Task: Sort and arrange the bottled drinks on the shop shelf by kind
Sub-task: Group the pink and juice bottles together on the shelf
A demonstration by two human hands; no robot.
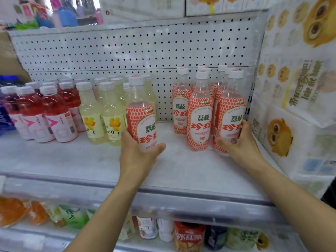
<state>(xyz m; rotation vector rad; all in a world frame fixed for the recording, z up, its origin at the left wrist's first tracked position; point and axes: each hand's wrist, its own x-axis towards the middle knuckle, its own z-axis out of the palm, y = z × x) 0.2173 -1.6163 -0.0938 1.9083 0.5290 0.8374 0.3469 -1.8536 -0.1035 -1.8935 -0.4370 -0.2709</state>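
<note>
On the shelf [94,157], the left hand [138,151] grips a lychee bottle [142,115] beside the yellow drinks [101,113]. The right hand [238,140] wraps the front bottle [230,113] of the lychee group. Gathering seems underway; next, the held bottle should join that group across the bare gap.

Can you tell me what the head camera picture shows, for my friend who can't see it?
A person's left hand holds a lychee soda bottle beside the yellow drinks, while the right hand grips another lychee bottle in a matching group on the white shelf. Red drinks stand farther left.
</note>
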